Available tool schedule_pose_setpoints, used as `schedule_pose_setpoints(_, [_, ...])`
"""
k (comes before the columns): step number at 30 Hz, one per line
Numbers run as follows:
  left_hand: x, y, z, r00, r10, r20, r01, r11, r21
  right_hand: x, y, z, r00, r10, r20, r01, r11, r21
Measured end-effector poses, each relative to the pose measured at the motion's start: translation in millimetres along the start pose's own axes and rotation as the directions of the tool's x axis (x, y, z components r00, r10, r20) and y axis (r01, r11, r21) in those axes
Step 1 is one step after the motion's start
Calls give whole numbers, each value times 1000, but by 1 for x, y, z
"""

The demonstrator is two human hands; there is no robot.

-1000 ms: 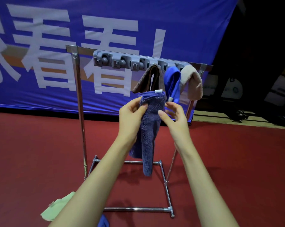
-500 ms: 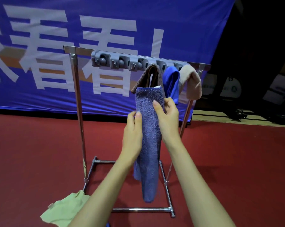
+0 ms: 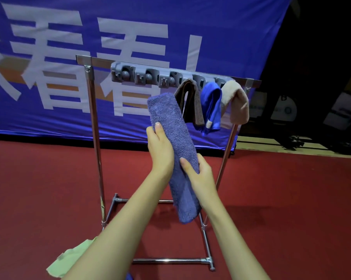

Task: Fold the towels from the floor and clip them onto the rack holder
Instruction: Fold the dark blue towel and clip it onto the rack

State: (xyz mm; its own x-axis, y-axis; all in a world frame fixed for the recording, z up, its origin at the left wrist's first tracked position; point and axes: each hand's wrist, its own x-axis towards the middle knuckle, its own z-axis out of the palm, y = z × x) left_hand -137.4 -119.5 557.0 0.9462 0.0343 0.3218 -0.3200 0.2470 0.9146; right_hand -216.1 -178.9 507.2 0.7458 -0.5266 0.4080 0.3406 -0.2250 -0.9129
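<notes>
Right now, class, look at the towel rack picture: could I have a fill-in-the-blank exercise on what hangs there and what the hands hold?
1. Both hands, left hand and right hand, hold a folded ____ towel.
2. The number of towels already hanging from the grey clip holder is ____.
3. Between the brown towel and the beige towel hangs a bright ____ one.
4. The pale green cloth lies on the ____ floor.

Missing words: purple; three; blue; red

Backdrop: blue banner (image 3: 221,33), large white characters, orange stripe.
Floor: red carpet (image 3: 291,199).
Far right: dark, indistinct equipment (image 3: 295,140).
</notes>
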Motion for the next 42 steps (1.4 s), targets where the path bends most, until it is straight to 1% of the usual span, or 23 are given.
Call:
schedule_pose_setpoints(2, [11, -4, -3, 1000, -9, 18, 9, 1000, -3, 9, -2, -3, 999, -37, 2, 37, 996, -77])
schedule_pose_setpoints(4, [23, -11, -16, 997, 6, 77, -3, 999, -39, 24, -8, -9, 997, -71, 31, 75, 982, -173])
schedule_pose_setpoints(6, [28, -16, -37, 984, -48, 173, 70, 989, -126, 43, -17, -16, 992, -82, 99, 109, 944, -313])
schedule_pose_setpoints(7, [30, -18, -49, 980, -57, 189, 82, 989, -127, 54, -22, -19, 987, -87, 134, 135, 904, -407])
schedule_pose_setpoints(8, [31, -20, -60, 985, -17, 174, 29, 997, -68, 64, -29, -21, 982, -97, 160, 166, 848, -504])
schedule_pose_setpoints(9, [34, -20, -70, 988, 75, 136, -83, 995, 54, 73, -36, -21, 977, -109, 184, 199, 777, -597])
schedule_pose_setpoints(10, [38, -17, -76, 970, 207, 128, -229, 954, 193, 82, -44, -20, 968, -124, 216, 240, 693, -679])
schedule_pose_setpoints(11, [42, -14, -79, 925, 340, 170, -378, 873, 308, 89, -52, -16, 957, -137, 257, 286, 607, -741])
schedule_pose_setpoints(12, [46, -8, -77, 863, 424, 275, -503, 770, 392, 95, -59, -11, 944, -138, 300, 326, 537, -778])
schedule_pose_setpoints(13, [52, -2, -72, 797, 438, 415, -598, 665, 447, 99, -65, -5, 933, -130, 334, 354, 490, -797])
schedule_pose_setpoints(14, [58, 3, -65, 745, 396, 536, -654, 594, 469, 103, -70, 0, 926, -121, 358, 371, 464, -804])
schedule_pose_setpoints(15, [62, 8, -59, 718, 322, 617, -662, 591, 461, 106, -73, 4, 923, -116, 368, 378, 455, -806])
schedule_pose_setpoints(17, [67, 17, -50, 728, 176, 662, -539, 744, 395, 109, -76, 6, 923, -113, 367, 375, 467, -800])
schedule_pose_setpoints(19, [75, 22, -49, 732, 104, 673, -415, 852, 319, 112, -79, 2, 926, -111, 361, 366, 496, -787])
schedule_pose_setpoints(23, [91, 30, -53, 646, 18, 763, -336, 904, 263, 120, -83, -4, 918, -68, 390, 356, 572, -739])
schedule_pose_setpoints(27, [108, 36, -63, 603, 22, 797, -352, 905, 241, 126, -85, -3, 894, -46, 447, 354, 684, -638])
schedule_pose_setpoints(29, [117, 42, -71, 557, 30, 830, -352, 913, 204, 130, -85, -4, 871, -55, 488, 360, 748, -558])
schedule_pose_setpoints(31, [125, 47, -76, 518, 27, 855, -423, 877, 228, 135, -86, -4, 849, -76, 522, 387, 762, -518])
schedule_pose_setpoints(32, [128, 49, -76, 514, 31, 857, -477, 841, 256, 138, -86, -3, 842, -72, 534, 395, 758, -519])
schedule_pose_setpoints(35, [135, 52, -74, 557, 102, 824, -623, 708, 334, 144, -86, 3, 825, -83, 560, 449, 698, -558])
schedule_pose_setpoints(38, [145, 51, -70, 610, 166, 775, -674, 623, 397, 149, -88, 12, 852, -102, 514, 447, 653, -611])
schedule_pose_setpoints(40, [152, 51, -66, 622, 174, 763, -696, 570, 437, 156, -90, 18, 869, -125, 479, 448, 610, -654])
schedule_pose_setpoints(42, [158, 54, -59, 624, 178, 761, -707, 544, 452, 162, -93, 24, 878, -132, 460, 435, 620, -653])
